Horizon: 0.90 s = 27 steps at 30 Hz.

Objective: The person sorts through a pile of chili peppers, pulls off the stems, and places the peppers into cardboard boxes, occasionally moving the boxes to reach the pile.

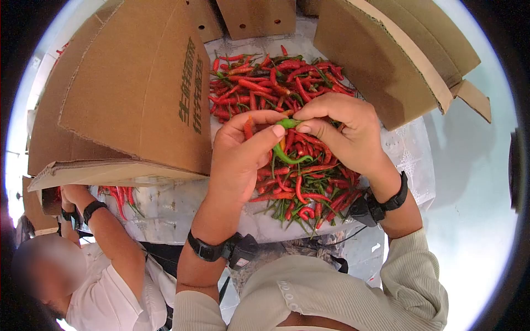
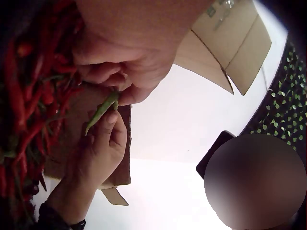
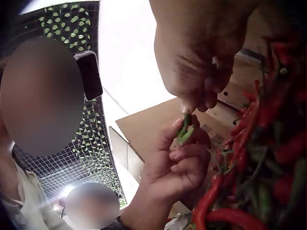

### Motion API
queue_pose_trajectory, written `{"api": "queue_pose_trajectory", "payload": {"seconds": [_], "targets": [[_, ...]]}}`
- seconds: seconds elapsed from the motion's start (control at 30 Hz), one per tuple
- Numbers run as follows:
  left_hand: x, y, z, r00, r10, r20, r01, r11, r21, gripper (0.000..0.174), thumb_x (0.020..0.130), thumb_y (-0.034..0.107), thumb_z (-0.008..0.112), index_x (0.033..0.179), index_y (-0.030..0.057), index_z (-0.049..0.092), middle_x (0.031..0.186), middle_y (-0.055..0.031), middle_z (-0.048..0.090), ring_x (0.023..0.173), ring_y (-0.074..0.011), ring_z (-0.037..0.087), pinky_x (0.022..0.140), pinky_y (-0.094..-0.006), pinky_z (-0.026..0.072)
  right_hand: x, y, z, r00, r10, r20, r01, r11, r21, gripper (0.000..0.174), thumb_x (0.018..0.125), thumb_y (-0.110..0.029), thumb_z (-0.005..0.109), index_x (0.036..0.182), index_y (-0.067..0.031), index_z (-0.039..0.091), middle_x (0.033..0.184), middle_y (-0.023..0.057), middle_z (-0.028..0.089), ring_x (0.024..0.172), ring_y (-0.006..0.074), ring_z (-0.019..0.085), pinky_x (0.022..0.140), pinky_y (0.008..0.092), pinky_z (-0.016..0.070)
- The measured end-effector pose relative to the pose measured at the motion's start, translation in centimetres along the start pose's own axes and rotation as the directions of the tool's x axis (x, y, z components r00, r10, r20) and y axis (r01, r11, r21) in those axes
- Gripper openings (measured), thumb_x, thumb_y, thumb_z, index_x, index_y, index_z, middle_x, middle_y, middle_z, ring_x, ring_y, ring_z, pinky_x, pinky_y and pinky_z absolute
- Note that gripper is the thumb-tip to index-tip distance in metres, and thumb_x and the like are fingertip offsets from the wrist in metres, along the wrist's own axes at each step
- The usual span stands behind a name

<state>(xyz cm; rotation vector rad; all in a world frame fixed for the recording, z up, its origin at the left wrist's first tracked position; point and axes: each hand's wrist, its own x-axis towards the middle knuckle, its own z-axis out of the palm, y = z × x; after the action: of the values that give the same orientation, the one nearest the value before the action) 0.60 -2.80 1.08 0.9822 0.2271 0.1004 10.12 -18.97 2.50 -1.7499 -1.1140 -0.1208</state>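
Note:
Over a heap of red chilies (image 1: 279,83) on a table, my two hands meet round one green chili (image 1: 287,157). My left hand (image 1: 274,126) pinches it between thumb and fingers, and an orange chili (image 1: 248,128) lies against its index finger. My right hand (image 1: 302,121) pinches the chili's stem end from the right. In the left wrist view the left hand (image 2: 122,91) is above, the right hand (image 2: 103,139) below, and the green chili (image 2: 101,111) runs between them. The right wrist view shows the right hand (image 3: 192,105) above the left hand (image 3: 180,143), both on the chili (image 3: 184,132).
Open cardboard boxes stand to the left (image 1: 138,83), right (image 1: 397,55) and back (image 1: 256,16) of the heap. A white lace cloth (image 1: 176,212) covers the table. Another person (image 1: 105,281) sits at lower left, one hand by more chilies (image 1: 118,196).

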Motion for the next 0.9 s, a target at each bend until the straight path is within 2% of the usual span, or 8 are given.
{"api": "queue_pose_trajectory", "payload": {"seconds": [0.2, 0.33, 0.43, 0.57, 0.63, 0.7, 0.77, 0.9], "targets": [[-0.1, -0.9, 0.7, 0.986, 0.152, -0.076, -0.125, 0.952, 0.279, 0.016, 0.080, 0.005, 0.068, 0.094, -0.0004, 0.064, 0.076, 0.0023, 0.060, 0.061, -0.0006, 0.048, 0.054, -0.0149, 0.0372, -0.2, -0.7, 0.0, 0.985, -0.155, -0.082, 0.133, 0.964, -0.229, 0.009, 0.070, -0.005, 0.070, 0.075, -0.0052, 0.063, 0.066, 0.0068, 0.058, 0.059, 0.0233, 0.056, 0.054, 0.0314, 0.0450], [0.1, -0.9, 1.3, 0.981, 0.158, -0.112, -0.140, 0.978, 0.155, 0.013, 0.080, 0.005, 0.066, 0.093, 0.0002, 0.064, 0.073, 0.0042, 0.058, 0.057, 0.0006, 0.045, 0.049, -0.0150, 0.0340, -0.3, -0.7, 0.8, 0.875, -0.478, -0.083, 0.362, 0.757, -0.544, 0.016, 0.066, -0.005, 0.071, 0.078, -0.0053, 0.061, 0.066, 0.0067, 0.057, 0.058, 0.0218, 0.056, 0.048, 0.0317, 0.0445], [0.3, -1.3, 0.5, 0.982, 0.107, -0.153, -0.098, 0.993, 0.066, 0.012, 0.081, 0.004, 0.064, 0.092, 0.0033, 0.060, 0.077, 0.0017, 0.058, 0.050, -0.0003, 0.042, 0.040, -0.0158, 0.0279, 0.1, -0.6, 0.1, 0.814, -0.545, -0.199, 0.323, 0.710, -0.626, 0.013, 0.069, -0.008, 0.070, 0.077, -0.0050, 0.061, 0.068, 0.0075, 0.058, 0.058, 0.0214, 0.056, 0.049, 0.0311, 0.0453], [0.1, -0.3, 0.2, 0.995, 0.047, -0.086, -0.048, 0.999, -0.020, 0.016, 0.081, 0.004, 0.064, 0.095, 0.0049, 0.058, 0.078, 0.0001, 0.060, 0.050, -0.0010, 0.041, 0.039, -0.0153, 0.0282, 0.1, 0.1, -1.2, 0.985, -0.084, -0.153, 0.023, 0.932, -0.361, 0.017, 0.074, -0.012, 0.067, 0.089, -0.0040, 0.064, 0.084, 0.0125, 0.063, 0.077, 0.0312, 0.060, 0.069, 0.0379, 0.0496], [-0.2, -0.3, 0.6, 0.992, 0.076, -0.096, -0.073, 0.997, 0.034, 0.016, 0.080, 0.005, 0.066, 0.094, 0.0026, 0.059, 0.078, 0.0004, 0.058, 0.049, -0.0012, 0.039, 0.040, -0.0165, 0.0263, 0.2, -0.1, -0.8, 0.993, -0.073, -0.091, 0.049, 0.969, -0.240, 0.026, 0.078, -0.017, 0.066, 0.101, -0.0045, 0.064, 0.104, 0.0178, 0.058, 0.099, 0.0333, 0.055, 0.087, 0.0392, 0.0440], [-0.3, -0.7, 0.8, 0.985, 0.130, -0.115, -0.120, 0.989, 0.092, 0.015, 0.080, 0.006, 0.066, 0.093, 0.0036, 0.059, 0.078, 0.0008, 0.057, 0.049, -0.0021, 0.040, 0.040, -0.0165, 0.0268, 0.4, -0.9, -0.9, 0.998, -0.054, -0.018, 0.052, 0.993, -0.107, 0.024, 0.079, -0.019, 0.065, 0.098, -0.0048, 0.063, 0.096, 0.0158, 0.060, 0.093, 0.0313, 0.058, 0.082, 0.0373, 0.0459], [-0.6, -0.4, 0.9, 0.994, 0.084, -0.066, -0.082, 0.996, 0.045, 0.010, 0.082, 0.008, 0.064, 0.091, 0.0044, 0.059, 0.075, 0.0010, 0.056, 0.048, -0.0029, 0.039, 0.040, -0.0167, 0.0273, 0.3, -2.1, -1.0, 0.982, -0.012, 0.187, 0.018, 0.999, -0.033, 0.020, 0.079, -0.020, 0.065, 0.093, -0.0050, 0.062, 0.087, 0.0132, 0.061, 0.084, 0.0297, 0.060, 0.074, 0.0371, 0.0472], [-1.3, 0.1, 0.7, 0.996, 0.072, 0.044, -0.065, 0.989, -0.134, 0.006, 0.086, 0.010, 0.059, 0.087, 0.0046, 0.060, 0.069, 0.0006, 0.055, 0.046, -0.0037, 0.039, 0.040, -0.0173, 0.0276, -0.5, -6.6, -2.3, 0.993, -0.032, 0.115, 0.055, 0.977, -0.204, 0.017, 0.077, -0.018, 0.067, 0.088, -0.0057, 0.062, 0.079, 0.0101, 0.062, 0.071, 0.0296, 0.060, 0.063, 0.0370, 0.0482]]}}
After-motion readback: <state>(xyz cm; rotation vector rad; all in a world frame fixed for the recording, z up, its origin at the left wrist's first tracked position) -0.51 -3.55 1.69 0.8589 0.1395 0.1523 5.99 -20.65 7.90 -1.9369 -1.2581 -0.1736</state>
